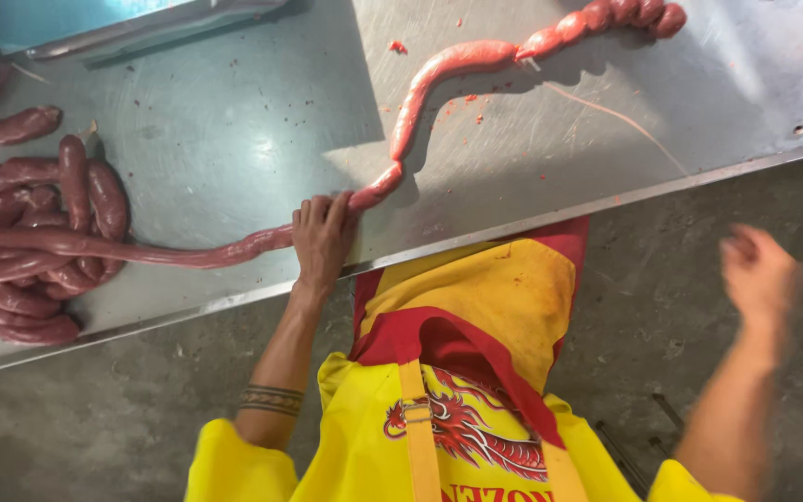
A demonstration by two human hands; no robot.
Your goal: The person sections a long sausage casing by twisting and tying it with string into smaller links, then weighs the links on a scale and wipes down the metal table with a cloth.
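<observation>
Left hand: palm down on the steel table, fingers curled over a long raw sausage rope, closed on it at a narrow pinch point near the table's front edge. Right hand: off the table, raised over the concrete floor, blurred; whether its fingers are spread or curled I cannot tell, and nothing shows in it.

Sausage rope: 1 continuous length. From the left hand it runs up and right in an S-curve to a bunched end near the top edge. On the other side it runs left, thin and flatter, into a coiled pile of darker sausage at the table's left end.

Table surface: small flecks of red meat scattered around the rope, plus a thin pale string lying right of the curve.

Person wears a yellow and red apron with a red dragon print.
</observation>
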